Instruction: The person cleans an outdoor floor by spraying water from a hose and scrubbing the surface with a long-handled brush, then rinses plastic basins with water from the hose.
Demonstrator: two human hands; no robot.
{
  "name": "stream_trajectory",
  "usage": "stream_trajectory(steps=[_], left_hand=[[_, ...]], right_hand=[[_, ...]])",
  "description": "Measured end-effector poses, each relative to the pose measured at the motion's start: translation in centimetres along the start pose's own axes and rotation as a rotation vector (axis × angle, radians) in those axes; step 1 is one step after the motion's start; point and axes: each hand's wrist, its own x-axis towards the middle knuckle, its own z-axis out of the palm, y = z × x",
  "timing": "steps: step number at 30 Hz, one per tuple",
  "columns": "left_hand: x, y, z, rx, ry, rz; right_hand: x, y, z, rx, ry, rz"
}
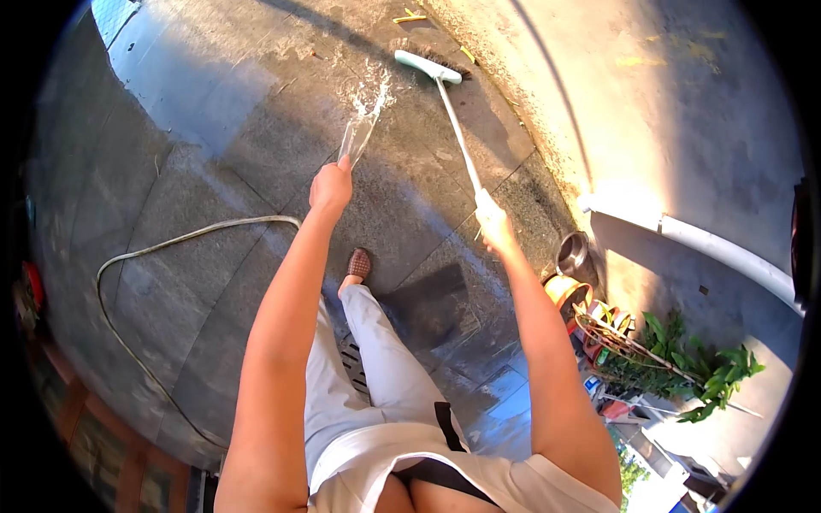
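Observation:
My left hand [331, 185] is closed round the end of a pale hose [201, 231], and water [368, 111] sprays from it onto the wet paved floor. The hose runs back from behind my left wrist in a loop on the left. My right hand [493, 224] grips the white handle of a broom [457, 128]. Its light blue head [425, 65] rests bristles down on the floor near the foot of the wall, right of the splash.
A wall [616, 103] runs along the right, with a white pipe [727, 256]. Below it stand a metal pot [573, 253], an orange container [564, 292] and green plants [727, 376]. A slotted drain [353, 363] shows between my legs. Yellow leaves [410, 16] lie near the wall.

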Motion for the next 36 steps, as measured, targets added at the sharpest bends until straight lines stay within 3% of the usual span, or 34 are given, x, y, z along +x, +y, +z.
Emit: stream_trajectory(steps=[3,7,11,14,16,19,24,26,30,36], left_hand=[[-0.6,-0.4,0.1,-0.002,0.004,0.003],[-0.8,-1.3,0.2,0.012,0.011,-0.012],[-0.5,-2.3,0.1,-0.047,0.047,0.066],[-0.1,-2.7,0.2,-0.051,0.079,0.125],[0.1,-2.9,0.4,-0.066,0.059,0.109],[0.7,-2.8,0.4,-0.086,0.055,0.128],[0.3,-1.9,-0.2,-0.042,0.063,0.106],[-0.4,-1.2,-0.7,-0.025,0.004,0.017],[-0.6,-1.8,-0.8,-0.05,0.001,0.007],[-0.8,-3.5,-2.8,-0.077,0.021,0.026]], right_hand=[[8.3,-7.8,-1.2,0.298,-0.056,-0.045],[7.8,-10.9,0.4,0.472,-0.029,-0.041],[-0.3,-1.6,2.1,0.536,0.073,0.025],[-10.0,4.0,3.2,0.608,0.08,0.234],[-13.2,7.2,3.9,0.549,0.093,0.343],[-11.5,7.5,2.8,0.333,0.09,0.304],[1.9,2.1,-0.6,0.243,0.082,0.124],[0.9,-0.8,1.2,0.309,0.081,0.154],[-2.8,3.4,3.3,0.268,0.018,0.178],[-14.6,9.2,5.0,-0.1,-0.1,0.013]])
